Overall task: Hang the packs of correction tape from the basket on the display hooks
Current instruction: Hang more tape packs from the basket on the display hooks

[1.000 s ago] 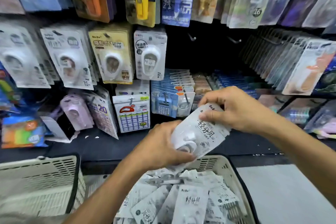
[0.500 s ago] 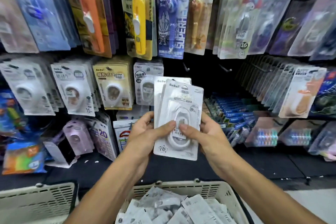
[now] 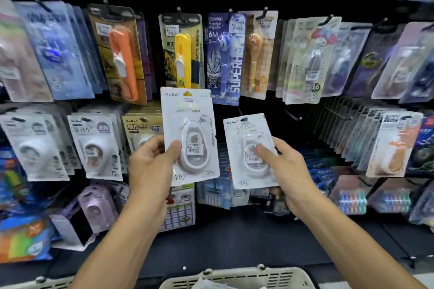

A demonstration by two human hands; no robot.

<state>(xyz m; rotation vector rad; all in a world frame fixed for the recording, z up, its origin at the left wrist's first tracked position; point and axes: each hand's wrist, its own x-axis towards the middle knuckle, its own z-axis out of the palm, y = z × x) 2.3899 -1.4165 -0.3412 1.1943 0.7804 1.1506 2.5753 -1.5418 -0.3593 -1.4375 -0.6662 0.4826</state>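
White packs [image 3: 190, 134] [image 3: 250, 150] apart, one per hand [image 3: 150, 166] [image 3: 285, 166].

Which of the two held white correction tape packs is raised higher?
The left hand's pack; its top sits above that of the right hand's pack.

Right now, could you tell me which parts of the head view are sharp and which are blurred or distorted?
Head view: the two white packs, left hand's and right hand's, are fairly sharp at centre; hanging goods at the left edge smear with blur; wide-angle distortion bows the rows; plastic blisters show soft glare.
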